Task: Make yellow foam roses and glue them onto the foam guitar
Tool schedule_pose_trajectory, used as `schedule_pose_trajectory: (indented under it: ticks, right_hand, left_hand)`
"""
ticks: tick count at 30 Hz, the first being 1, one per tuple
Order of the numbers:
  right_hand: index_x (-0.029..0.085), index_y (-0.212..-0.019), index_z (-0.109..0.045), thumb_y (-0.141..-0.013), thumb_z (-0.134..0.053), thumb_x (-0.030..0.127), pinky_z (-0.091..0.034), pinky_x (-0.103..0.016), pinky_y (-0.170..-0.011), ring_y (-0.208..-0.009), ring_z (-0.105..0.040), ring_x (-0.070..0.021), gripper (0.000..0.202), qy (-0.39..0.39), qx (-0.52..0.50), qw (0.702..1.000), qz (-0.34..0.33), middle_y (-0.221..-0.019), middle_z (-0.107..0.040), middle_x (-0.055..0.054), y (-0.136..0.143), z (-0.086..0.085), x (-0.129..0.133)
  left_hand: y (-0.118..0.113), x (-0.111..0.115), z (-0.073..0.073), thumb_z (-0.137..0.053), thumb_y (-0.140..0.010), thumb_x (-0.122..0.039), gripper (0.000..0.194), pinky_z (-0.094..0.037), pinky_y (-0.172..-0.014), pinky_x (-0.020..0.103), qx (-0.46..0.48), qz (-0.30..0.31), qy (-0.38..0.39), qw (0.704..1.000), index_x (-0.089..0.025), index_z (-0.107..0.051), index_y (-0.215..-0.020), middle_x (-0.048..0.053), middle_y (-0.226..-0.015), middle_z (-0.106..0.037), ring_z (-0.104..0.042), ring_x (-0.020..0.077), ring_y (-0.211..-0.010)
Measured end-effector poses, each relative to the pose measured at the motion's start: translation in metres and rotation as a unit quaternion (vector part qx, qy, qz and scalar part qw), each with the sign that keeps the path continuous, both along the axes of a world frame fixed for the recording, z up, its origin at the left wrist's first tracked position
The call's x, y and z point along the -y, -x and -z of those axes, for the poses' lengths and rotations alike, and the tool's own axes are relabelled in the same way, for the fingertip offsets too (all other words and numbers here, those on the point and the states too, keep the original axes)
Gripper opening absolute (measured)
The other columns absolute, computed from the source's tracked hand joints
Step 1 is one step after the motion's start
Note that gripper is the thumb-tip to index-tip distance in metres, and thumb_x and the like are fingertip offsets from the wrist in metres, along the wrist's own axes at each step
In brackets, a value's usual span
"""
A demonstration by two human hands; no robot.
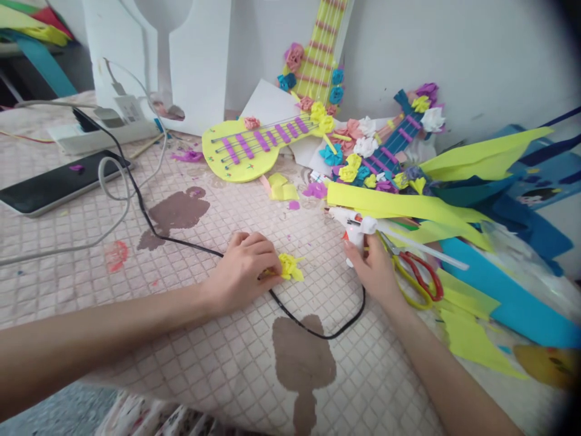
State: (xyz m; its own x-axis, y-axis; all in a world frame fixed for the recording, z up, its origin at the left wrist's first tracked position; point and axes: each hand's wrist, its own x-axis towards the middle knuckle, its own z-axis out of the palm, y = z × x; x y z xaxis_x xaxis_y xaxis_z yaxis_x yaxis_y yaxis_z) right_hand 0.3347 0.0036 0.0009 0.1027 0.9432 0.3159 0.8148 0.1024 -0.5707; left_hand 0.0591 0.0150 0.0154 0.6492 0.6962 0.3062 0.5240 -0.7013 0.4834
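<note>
Low over the table, my left hand (247, 266) pinches a small yellow crepe-paper flower (291, 266) between thumb and fingers. My right hand (374, 269) is wrapped around the handle of a white hot glue gun (354, 233), whose nozzle points left. A clear glue stick (426, 245) sticks out of its back. From the gun a black cord (329, 336) loops under my left hand toward the power strip. Just right of my right hand lie scissors (420, 278) with red and yellow handles.
A yellow paper guitar (245, 151) lies at the back, near a blue guitar (394, 142) with paper flowers. Yellow crepe strips (403, 203) and a blue strip (517, 290) spread on the right. At left are a phone (59, 181) and a white power strip (104, 133).
</note>
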Motion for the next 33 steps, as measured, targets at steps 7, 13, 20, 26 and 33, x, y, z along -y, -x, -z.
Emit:
schedule_pose_trajectory:
  ticks: [7, 13, 20, 26, 33]
  right_hand:
    - [0.020, -0.097, -0.048, -0.079, -0.059, 0.042, -0.046, -0.041, -0.071, -0.083, -0.055, -0.0240, 0.031, -0.066, 0.087, 0.991, 0.081, -0.091, -0.057, -0.009, 0.001, -0.005, 0.030]
    - [0.023, -0.092, -0.049, -0.084, -0.054, 0.024, -0.046, -0.036, -0.076, -0.090, -0.053, -0.0202, 0.009, -0.049, 0.080, 0.986, -0.138, -0.092, -0.056, -0.005, 0.049, -0.023, 0.052]
    - [0.024, -0.105, -0.045, -0.075, -0.062, 0.023, -0.043, -0.046, -0.091, -0.110, -0.047, -0.0245, 0.035, 0.019, -0.003, 0.976, -0.217, -0.112, -0.051, -0.009, 0.084, -0.017, 0.031]
    - [0.024, -0.103, -0.048, -0.077, -0.060, 0.023, -0.046, -0.042, -0.086, -0.100, -0.053, -0.0222, 0.028, 0.043, -0.035, 0.979, -0.196, -0.103, -0.056, -0.006, 0.083, -0.012, 0.024]
    - [0.024, -0.101, -0.051, -0.078, -0.060, 0.026, -0.047, -0.040, -0.078, -0.096, -0.055, -0.0221, 0.025, 0.055, -0.046, 0.981, -0.178, -0.102, -0.058, -0.006, 0.082, -0.009, 0.025]
  left_hand:
    - [0.001, 0.001, 0.000, -0.067, -0.078, -0.024, 0.011, -0.030, -0.082, 0.035, -0.002, -0.007, -0.005, 1.000, -0.019, -0.060, -0.073, -0.002, -0.080, -0.061, -0.051, 0.0173, -0.089]
    - [0.000, 0.001, -0.001, -0.067, -0.078, -0.026, 0.011, -0.030, -0.081, 0.034, -0.002, -0.006, -0.008, 1.000, -0.019, -0.060, -0.073, -0.002, -0.077, -0.061, -0.052, 0.0173, -0.088]
    - [-0.001, 0.000, 0.002, -0.065, -0.080, -0.029, 0.012, -0.031, -0.079, 0.034, -0.003, -0.012, -0.020, 1.000, -0.019, -0.061, -0.074, -0.001, -0.076, -0.061, -0.052, 0.0177, -0.087]
    - [-0.001, 0.001, 0.000, -0.064, -0.081, -0.032, 0.017, -0.031, -0.078, 0.034, -0.003, -0.014, -0.017, 1.000, -0.018, -0.061, -0.072, -0.001, -0.075, -0.061, -0.052, 0.0176, -0.086]
    - [-0.001, 0.001, 0.001, -0.064, -0.079, -0.028, 0.011, -0.036, -0.078, 0.034, 0.024, -0.032, -0.002, 0.999, -0.018, -0.059, -0.079, 0.002, -0.084, -0.060, -0.052, 0.0195, -0.088]
